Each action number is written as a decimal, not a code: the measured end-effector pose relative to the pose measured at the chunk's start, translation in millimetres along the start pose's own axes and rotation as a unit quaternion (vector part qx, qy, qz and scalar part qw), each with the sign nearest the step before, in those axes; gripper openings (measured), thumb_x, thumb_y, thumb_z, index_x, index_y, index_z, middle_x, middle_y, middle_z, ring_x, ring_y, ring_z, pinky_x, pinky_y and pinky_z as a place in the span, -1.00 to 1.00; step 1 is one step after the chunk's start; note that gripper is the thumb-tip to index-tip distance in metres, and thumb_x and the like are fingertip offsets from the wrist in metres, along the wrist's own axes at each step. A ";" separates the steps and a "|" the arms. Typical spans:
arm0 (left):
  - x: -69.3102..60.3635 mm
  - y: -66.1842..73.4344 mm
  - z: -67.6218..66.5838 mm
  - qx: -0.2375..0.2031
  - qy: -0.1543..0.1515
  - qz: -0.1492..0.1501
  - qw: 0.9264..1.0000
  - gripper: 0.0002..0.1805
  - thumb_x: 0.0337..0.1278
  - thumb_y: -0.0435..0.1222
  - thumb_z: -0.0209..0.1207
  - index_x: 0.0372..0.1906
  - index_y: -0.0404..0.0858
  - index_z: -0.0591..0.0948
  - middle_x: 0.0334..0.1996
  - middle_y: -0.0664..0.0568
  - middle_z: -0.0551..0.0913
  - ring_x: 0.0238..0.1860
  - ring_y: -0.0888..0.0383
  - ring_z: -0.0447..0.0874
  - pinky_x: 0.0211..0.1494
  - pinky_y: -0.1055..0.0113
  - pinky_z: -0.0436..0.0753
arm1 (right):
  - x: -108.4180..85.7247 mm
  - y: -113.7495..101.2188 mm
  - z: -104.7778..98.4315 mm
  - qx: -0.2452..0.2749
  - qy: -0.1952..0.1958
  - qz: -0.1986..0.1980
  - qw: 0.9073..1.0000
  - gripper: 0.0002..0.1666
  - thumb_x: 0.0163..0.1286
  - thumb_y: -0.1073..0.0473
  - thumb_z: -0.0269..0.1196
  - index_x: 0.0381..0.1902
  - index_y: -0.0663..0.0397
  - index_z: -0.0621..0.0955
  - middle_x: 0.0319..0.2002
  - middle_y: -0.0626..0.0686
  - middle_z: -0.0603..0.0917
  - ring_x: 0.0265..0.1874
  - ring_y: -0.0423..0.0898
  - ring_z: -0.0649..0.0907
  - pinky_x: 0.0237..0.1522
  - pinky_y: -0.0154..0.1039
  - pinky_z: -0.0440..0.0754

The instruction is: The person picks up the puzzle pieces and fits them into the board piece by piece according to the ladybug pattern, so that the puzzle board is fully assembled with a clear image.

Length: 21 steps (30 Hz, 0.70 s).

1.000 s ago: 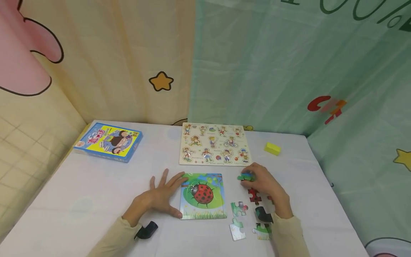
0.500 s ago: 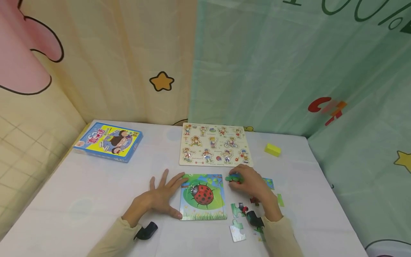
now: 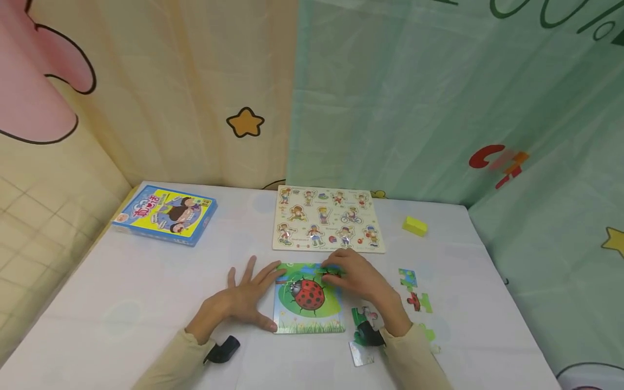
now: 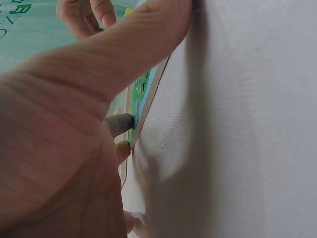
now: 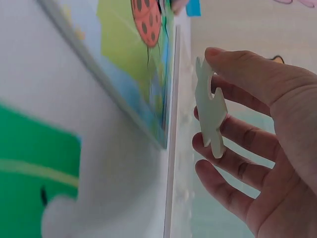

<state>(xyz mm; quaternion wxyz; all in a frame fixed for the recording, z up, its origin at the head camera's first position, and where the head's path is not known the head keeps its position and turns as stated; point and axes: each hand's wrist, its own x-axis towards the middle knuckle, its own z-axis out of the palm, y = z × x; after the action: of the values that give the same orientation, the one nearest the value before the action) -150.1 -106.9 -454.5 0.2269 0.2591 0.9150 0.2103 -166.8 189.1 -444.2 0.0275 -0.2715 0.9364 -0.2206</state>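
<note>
A square ladybug puzzle board (image 3: 308, 324) lies flat in the middle of the table. My left hand (image 3: 244, 298) is spread beside it, with its thumb and fingertips touching the left edge; the left wrist view shows the thumb (image 4: 143, 37) close up. Above the board's upper right corner, my right hand (image 3: 361, 276) pinches a jigsaw piece (image 5: 212, 111) between thumb and fingers. The right wrist view shows the piece's pale back, held off the surface. Its printed face is mostly hidden by the fingers in the head view.
Right of the board lie several loose jigsaw pieces, among them a blue-green one (image 3: 408, 277) and a pale one (image 3: 362, 354). Behind stands a wooden figure board (image 3: 327, 218). A yellow block (image 3: 415, 226) sits at back right, a blue-and-yellow box (image 3: 166, 214) at back left.
My right hand has moved left with the jigsaw piece, from beside the loose pieces to over the board's upper right corner. The left hand has stayed in place.
</note>
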 end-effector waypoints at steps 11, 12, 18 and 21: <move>2.3 -2.4 0.6 0.011 -0.004 0.000 1.000 0.32 -0.31 0.28 0.49 0.60 0.00 0.05 0.65 0.05 -0.16 0.56 -0.44 -0.49 0.32 -0.63 -0.31 | 18.9 -27.9 17.1 -0.030 -0.039 -0.010 0.999 -0.70 0.34 -0.03 0.37 -0.03 -0.07 0.76 -0.03 -0.06 0.68 -0.03 -0.08 0.62 0.03 -0.11 0.64; 2.6 -2.7 0.6 0.012 -0.004 -0.001 1.000 0.32 -0.31 0.28 0.49 0.60 0.00 0.05 0.65 0.05 -0.16 0.56 -0.44 -0.49 0.32 -0.63 -0.31 | 20.4 -29.1 18.4 -0.034 -0.038 -0.010 0.999 -0.70 0.34 -0.04 0.37 -0.04 -0.07 0.76 -0.04 -0.06 0.69 -0.03 -0.09 0.62 0.02 -0.12 0.65; 3.0 -3.0 0.5 0.019 -0.003 -0.001 1.000 0.32 -0.32 0.29 0.48 0.59 0.01 0.05 0.64 0.06 -0.15 0.56 -0.45 -0.46 0.32 -0.63 -0.28 | 25.5 -32.4 23.0 -0.059 -0.026 -0.004 0.998 -0.71 0.33 -0.06 0.38 -0.08 -0.10 0.77 -0.06 -0.08 0.70 -0.04 -0.09 0.63 0.02 -0.13 0.66; 3.0 -2.9 0.8 0.018 -0.002 0.000 1.000 0.32 -0.32 0.28 0.49 0.59 0.00 0.06 0.64 0.05 -0.15 0.56 -0.45 -0.45 0.32 -0.64 -0.28 | 26.2 -32.7 25.2 -0.068 -0.021 0.000 0.997 -0.73 0.32 -0.06 0.39 -0.10 -0.11 0.78 -0.07 -0.09 0.70 -0.04 -0.09 0.63 0.02 -0.12 0.66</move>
<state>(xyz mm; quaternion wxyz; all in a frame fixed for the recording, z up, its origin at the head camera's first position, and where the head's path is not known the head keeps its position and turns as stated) -153.1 -107.2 -457.5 0.2241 0.2636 0.9182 0.1928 -168.5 140.8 -451.1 0.0286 -0.2776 0.9484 -0.1503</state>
